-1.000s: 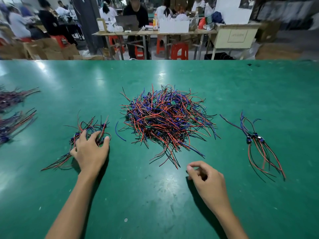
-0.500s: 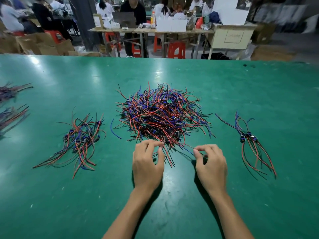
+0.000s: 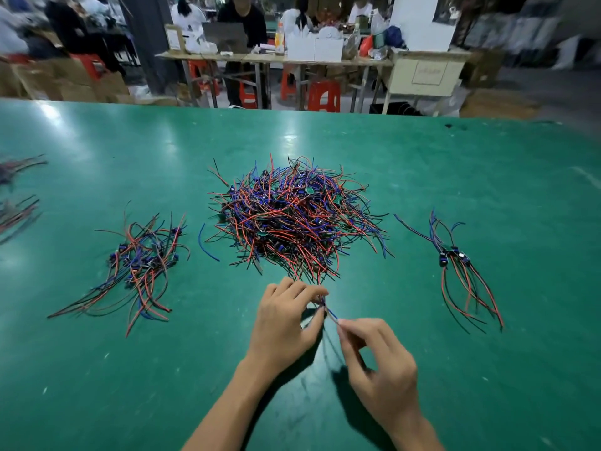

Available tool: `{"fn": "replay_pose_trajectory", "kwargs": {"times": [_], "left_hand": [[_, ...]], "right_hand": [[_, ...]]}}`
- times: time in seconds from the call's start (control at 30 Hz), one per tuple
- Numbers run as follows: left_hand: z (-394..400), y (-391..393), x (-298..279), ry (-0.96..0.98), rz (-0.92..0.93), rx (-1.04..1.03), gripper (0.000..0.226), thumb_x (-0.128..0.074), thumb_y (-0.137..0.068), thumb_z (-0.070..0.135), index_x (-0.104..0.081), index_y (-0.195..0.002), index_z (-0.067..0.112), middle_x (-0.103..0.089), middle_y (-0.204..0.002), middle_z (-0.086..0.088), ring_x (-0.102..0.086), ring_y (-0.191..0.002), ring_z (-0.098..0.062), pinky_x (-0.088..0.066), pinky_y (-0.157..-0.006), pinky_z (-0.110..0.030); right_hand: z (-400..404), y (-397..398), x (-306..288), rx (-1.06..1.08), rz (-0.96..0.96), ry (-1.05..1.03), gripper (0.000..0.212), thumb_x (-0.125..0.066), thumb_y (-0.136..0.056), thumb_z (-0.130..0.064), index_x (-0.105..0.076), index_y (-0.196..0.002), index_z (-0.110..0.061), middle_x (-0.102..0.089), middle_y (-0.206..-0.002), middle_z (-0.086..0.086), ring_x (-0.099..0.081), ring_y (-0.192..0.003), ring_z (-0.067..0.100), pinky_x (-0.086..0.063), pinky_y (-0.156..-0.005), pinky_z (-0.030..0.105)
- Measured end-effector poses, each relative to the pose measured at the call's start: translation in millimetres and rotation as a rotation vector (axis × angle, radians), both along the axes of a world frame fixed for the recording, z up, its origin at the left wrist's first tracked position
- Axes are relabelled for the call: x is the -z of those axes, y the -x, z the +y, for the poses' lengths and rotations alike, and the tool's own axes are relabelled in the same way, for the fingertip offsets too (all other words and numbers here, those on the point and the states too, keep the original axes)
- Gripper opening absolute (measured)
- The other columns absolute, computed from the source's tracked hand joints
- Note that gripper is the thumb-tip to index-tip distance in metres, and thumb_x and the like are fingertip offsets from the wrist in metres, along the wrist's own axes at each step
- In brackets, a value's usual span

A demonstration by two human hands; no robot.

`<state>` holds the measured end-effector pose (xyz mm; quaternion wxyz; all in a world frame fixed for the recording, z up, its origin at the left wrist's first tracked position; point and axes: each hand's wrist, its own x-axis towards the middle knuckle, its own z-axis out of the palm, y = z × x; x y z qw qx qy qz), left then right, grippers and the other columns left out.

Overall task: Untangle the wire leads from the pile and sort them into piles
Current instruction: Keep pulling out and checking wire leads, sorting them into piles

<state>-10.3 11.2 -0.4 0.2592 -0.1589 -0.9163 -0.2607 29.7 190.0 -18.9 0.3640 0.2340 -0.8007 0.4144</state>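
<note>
- below the central tangled pile, lower middle of the frame, one wire lead spans both hands.
- left hand fingertips pinch its upper end.
- right hand pinches its lower end, other fingers curled.

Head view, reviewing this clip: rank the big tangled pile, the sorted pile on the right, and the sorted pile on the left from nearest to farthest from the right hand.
From the right hand:
1. Big tangled pile, straight ahead at table centre; its near edge is closest.
2. Right sorted pile, ahead and to the right.
3. Left sorted pile, across the table beyond the left hand.
</note>
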Motion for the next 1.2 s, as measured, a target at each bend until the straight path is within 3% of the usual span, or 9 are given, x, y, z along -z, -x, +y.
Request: {"fn": "replay_pose_trajectory", "kwargs": {"times": [0.2,0.3,0.43,0.6,0.8,0.93,1.0,1.1,1.2], "left_hand": [[1.4,-0.1,-0.9,-0.025,0.007,0.045,0.015,-0.075,-0.081,0.034,-0.073,-0.095,0.031,-0.062,-0.094,0.013,-0.055,-0.090,-0.012,-0.042,-0.076,-0.034],[3.3,-1.2,-2.0,0.018,-0.054,0.054,0.035,-0.074,-0.076,0.054,-0.071,-0.104,0.033,-0.060,-0.116,0.008,-0.053,-0.111,-0.014,-0.041,-0.089,-0.033],[9.2,-4.0,-2.2,0.127,-0.097,0.012,0.030,-0.068,-0.079,0.050,-0.065,-0.103,0.033,-0.051,-0.145,0.007,-0.046,-0.133,-0.017,-0.029,-0.099,-0.034],[5.4,-2.8,-1.9,0.038,-0.002,0.056,0.016,-0.063,-0.094,0.045,-0.064,-0.099,0.030,-0.063,-0.131,0.019,-0.046,-0.137,-0.006,-0.025,-0.101,-0.032],[12.0,-6.6,0.8,-0.118,0.009,0.226,0.023,-0.077,-0.085,0.049,-0.070,-0.092,0.029,-0.069,-0.086,0.018,-0.065,-0.094,-0.004,-0.036,-0.093,-0.035],[17.5,-3.0,1.8,-0.380,0.049,0.218,0.020,-0.085,-0.082,0.035,-0.076,-0.092,0.020,-0.068,-0.084,0.014,-0.062,-0.077,-0.008,-0.049,-0.076,-0.032],[17.1,-1.1,3.6,-0.450,0.105,0.192,0.019,-0.085,-0.083,0.027,-0.076,-0.094,0.015,-0.069,-0.086,0.010,-0.061,-0.075,-0.012,-0.051,-0.067,-0.029],[17.0,-0.6,7.4,-0.472,0.189,0.133,0.020,-0.086,-0.082,0.022,-0.076,-0.097,0.013,-0.070,-0.088,0.007,-0.059,-0.076,-0.011,-0.049,-0.069,-0.022],[18.8,-1.3,10.5,-0.418,0.223,0.139,0.022,-0.084,-0.084,0.023,-0.075,-0.103,0.015,-0.067,-0.090,0.007,-0.058,-0.081,-0.009,-0.048,-0.073,-0.023]], "right_hand": [[-3.9,-4.2,-5.7,0.174,0.163,0.079,0.012,-0.075,-0.087,-0.002,-0.078,-0.098,-0.004,-0.068,-0.103,0.002,-0.067,-0.097,0.010,-0.051,-0.093,0.021],[-0.5,-0.1,-7.3,0.268,0.159,0.179,0.011,-0.074,-0.088,-0.003,-0.077,-0.098,-0.007,-0.068,-0.102,0.003,-0.067,-0.097,0.011,-0.052,-0.091,0.023],[3.3,6.0,-12.0,0.287,0.073,0.380,0.010,-0.072,-0.093,-0.013,-0.073,-0.101,-0.019,-0.070,-0.099,-0.002,-0.069,-0.088,0.014,-0.055,-0.079,0.023],[7.9,16.0,-9.7,0.267,-0.158,0.806,0.008,-0.068,-0.098,-0.026,-0.069,-0.102,-0.032,-0.075,-0.085,-0.007,-0.074,-0.074,0.011,-0.057,-0.075,0.019],[28.6,34.1,-3.4,0.339,-0.402,1.144,0.013,-0.066,-0.097,-0.007,-0.068,-0.097,-0.020,-0.073,-0.080,-0.003,-0.072,-0.072,0.005,-0.059,-0.075,0.017],[28.3,34.1,-7.3,0.297,-0.441,1.238,0.029,-0.073,-0.092,-0.011,-0.054,-0.110,-0.025,-0.073,-0.096,0.010,-0.074,-0.075,0.012,-0.058,-0.071,0.018],[25.6,31.5,-9.8,0.299,-0.486,1.195,0.035,-0.081,-0.086,-0.020,-0.051,-0.101,-0.030,-0.075,-0.103,0.007,-0.074,-0.078,0.014,-0.057,-0.071,0.018],[16.1,23.7,-12.0,0.256,-0.577,0.724,0.025,-0.072,-0.083,-0.054,-0.069,-0.083,-0.030,-0.075,-0.099,-0.005,-0.070,-0.087,0.006,-0.050,-0.075,0.012],[1.7,22.5,-17.7,-0.077,-0.706,0.513,0.031,-0.059,-0.093,-0.055,-0.078,-0.091,-0.031,-0.076,-0.098,-0.006,-0.069,-0.094,0.004,-0.051,-0.080,0.012]]}}
